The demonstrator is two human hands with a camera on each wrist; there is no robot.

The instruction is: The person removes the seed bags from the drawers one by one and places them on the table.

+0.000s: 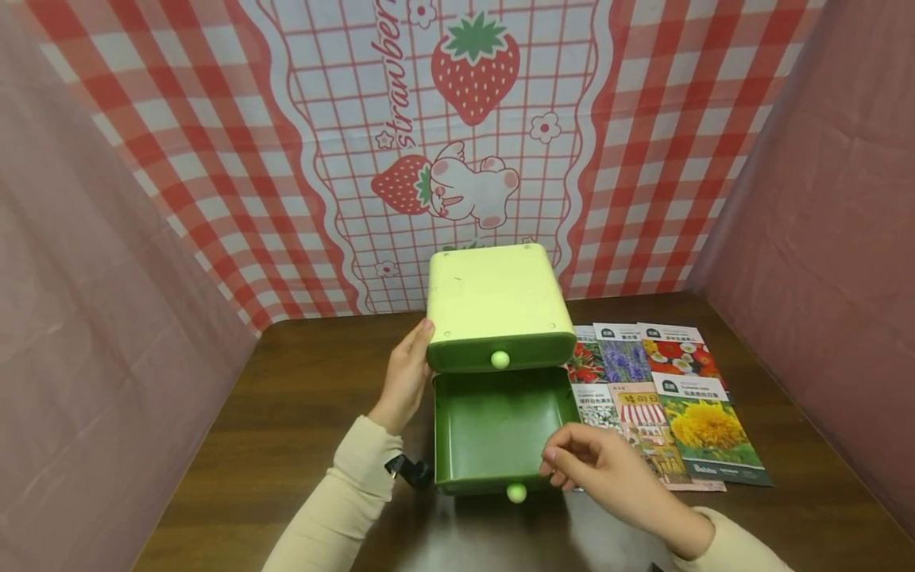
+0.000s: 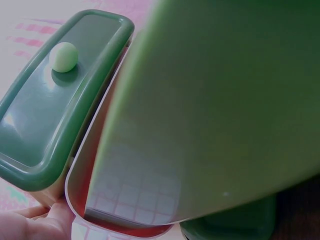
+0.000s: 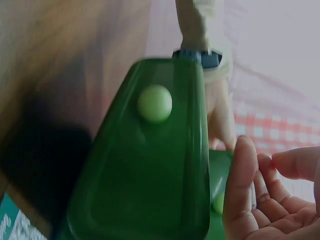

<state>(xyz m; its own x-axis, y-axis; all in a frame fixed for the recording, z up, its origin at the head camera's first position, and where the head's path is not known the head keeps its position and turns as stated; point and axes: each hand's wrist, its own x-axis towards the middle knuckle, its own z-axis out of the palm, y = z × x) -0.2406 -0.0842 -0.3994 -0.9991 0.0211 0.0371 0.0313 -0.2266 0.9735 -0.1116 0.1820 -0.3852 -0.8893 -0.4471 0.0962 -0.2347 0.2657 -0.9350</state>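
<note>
A small two-drawer box with a pale yellow-green top (image 1: pixel 493 294) stands on the table. Its upper drawer (image 1: pixel 457 356) is closed and has a round light-green knob (image 1: pixel 500 360). The dark green lower drawer (image 1: pixel 493 421) is pulled far out, and its bare floor shows. My left hand (image 1: pixel 403 381) rests its fingers against the box's left side. By the front right corner of the lower drawer is my right hand (image 1: pixel 608 477), fingers loosely bent with nothing in them. The right wrist view shows the lower drawer's front (image 3: pixel 145 165) beside these fingers.
Several flower seed packets lie to the right of the box, among them one with a yellow bloom (image 1: pixel 711 433). The wooden table (image 1: pixel 286 429) meets a strawberry-print checked cloth (image 1: pixel 300 159) behind. Pink cloth (image 1: pixel 822 199) hangs at both sides.
</note>
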